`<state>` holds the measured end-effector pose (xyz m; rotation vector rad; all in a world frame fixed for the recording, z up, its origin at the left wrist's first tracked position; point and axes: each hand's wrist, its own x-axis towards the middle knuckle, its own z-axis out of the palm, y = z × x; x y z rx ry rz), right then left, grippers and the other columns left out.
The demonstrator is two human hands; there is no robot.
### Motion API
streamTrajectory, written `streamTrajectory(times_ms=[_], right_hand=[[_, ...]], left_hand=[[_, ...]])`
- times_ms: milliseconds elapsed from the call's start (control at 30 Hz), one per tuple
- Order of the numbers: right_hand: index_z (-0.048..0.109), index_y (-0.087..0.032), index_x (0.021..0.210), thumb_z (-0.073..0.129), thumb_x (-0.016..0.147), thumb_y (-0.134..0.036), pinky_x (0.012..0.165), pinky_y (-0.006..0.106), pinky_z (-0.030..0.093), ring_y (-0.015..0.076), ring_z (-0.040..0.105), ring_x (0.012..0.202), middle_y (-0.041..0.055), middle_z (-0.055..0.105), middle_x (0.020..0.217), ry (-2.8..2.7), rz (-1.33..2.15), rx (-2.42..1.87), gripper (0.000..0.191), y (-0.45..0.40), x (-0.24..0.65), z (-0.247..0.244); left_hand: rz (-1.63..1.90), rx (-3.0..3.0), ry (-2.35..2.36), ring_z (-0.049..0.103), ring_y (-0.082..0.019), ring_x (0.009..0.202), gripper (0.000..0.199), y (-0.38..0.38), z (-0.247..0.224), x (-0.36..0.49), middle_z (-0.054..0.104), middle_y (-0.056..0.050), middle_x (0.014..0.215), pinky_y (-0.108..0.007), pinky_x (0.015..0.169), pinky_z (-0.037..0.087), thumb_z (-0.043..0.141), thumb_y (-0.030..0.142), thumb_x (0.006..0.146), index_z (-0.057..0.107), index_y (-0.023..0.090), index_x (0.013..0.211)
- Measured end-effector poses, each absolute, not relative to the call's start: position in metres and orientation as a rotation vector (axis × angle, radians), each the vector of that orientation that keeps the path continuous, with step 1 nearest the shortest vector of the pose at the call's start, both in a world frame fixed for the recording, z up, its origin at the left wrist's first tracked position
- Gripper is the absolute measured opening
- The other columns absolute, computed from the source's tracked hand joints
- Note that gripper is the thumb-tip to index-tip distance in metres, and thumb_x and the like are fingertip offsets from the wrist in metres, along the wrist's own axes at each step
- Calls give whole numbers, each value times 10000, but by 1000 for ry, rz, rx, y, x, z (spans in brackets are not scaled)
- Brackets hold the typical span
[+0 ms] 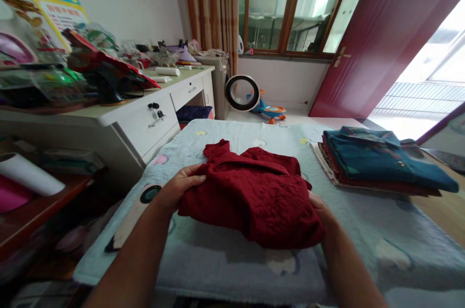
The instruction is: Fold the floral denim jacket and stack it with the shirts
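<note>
A dark red garment, partly folded, is held up in front of me over a table spread with a pale blue patterned blanket. My left hand grips its left edge, thumb on top and fingers hidden beneath the cloth. On the other side, my right hand is closed on the right edge, most of its fingers behind the fabric. The garment's near part sags between both hands, while its far part rests on or close to the blanket. To the right lies a stack of folded clothes with a teal one on top.
A white desk loaded with clutter runs along the left. Lower left is a reddish-brown shelf with rolls on it. Behind the table are a washing machine with its round door open and a blue-orange ride-on toy. A red door stands at right.
</note>
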<state>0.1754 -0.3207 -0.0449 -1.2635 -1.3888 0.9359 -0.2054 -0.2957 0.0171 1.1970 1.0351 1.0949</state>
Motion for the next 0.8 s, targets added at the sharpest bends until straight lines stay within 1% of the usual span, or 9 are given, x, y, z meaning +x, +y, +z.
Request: streamTrajectory(times_ms=[100,167,300,467,533,600,700,767,800], right_hand=[[698,-196,1074,687,726,-449,804,427,549,266,694,857,82,744,968,-1201,1370,-1220,430,-312,180,-20],[677,-204,1125,726,699,-422,839,418,539,262,687,911,80,736,1019,-1189,1386,-1220,481,-300,186,-2],[694,-185,994,734,656,-382,778,371,529,224,655,817,57,731,933,-1243,1022,-1281,392,-266,194,27],[657,-161,1000,605,776,-440,810,375,482,212,607,824,80,689,940,-1245,261,-1390,362,-225,188,24],[637,-148,1023,601,758,-478,804,386,478,231,608,826,106,679,941,-1210,254,-1526,425,-215,186,9],[621,-132,1046,556,773,-533,780,390,482,248,618,814,123,676,911,-1164,425,-1671,490,-214,186,-8],[606,-140,1087,456,816,-613,776,388,485,252,628,821,119,675,919,-1179,544,-1738,565,-231,193,-25],[595,-145,1128,479,800,-646,782,391,487,253,626,852,139,658,1020,-1275,452,-1725,610,-251,197,-28],[599,-144,1126,502,784,-659,785,395,487,256,624,863,153,644,1061,-1330,370,-1719,626,-262,199,-27]], left_hand=[[907,1548,1186,702,-265,835,302,-274,37,-219,753,-72,866,-386,754,575,737,387,670,760,203,908],[880,1768,1287,687,-244,877,287,-255,47,-223,752,-52,931,-366,816,554,699,413,707,764,222,912],[1033,1959,1415,657,-230,944,333,-218,65,-213,735,-50,997,-368,924,497,589,397,805,735,203,1033],[1397,2168,1875,569,-258,1078,298,-182,63,-183,627,-89,1057,-410,1004,426,501,346,885,680,182,1058],[1302,2132,2034,519,-303,1158,358,-172,48,-173,575,-120,1148,-464,1026,399,546,373,863,632,180,1152],[1152,1990,2150,473,-349,1214,479,-168,30,-169,516,-161,1252,-518,1027,384,595,421,828,570,175,1239],[1123,1869,2178,436,-348,1268,517,-181,9,-175,461,-185,1330,-523,1041,366,570,445,838,514,172,1273],[1152,1942,2133,467,-323,1243,463,-199,2,-185,517,-165,1270,-491,1049,363,568,456,831,544,175,1199],[1120,1987,2103,511,-314,1188,420,-210,1,-191,573,-149,1179,-470,1029,383,567,472,826,575,175,1122]])
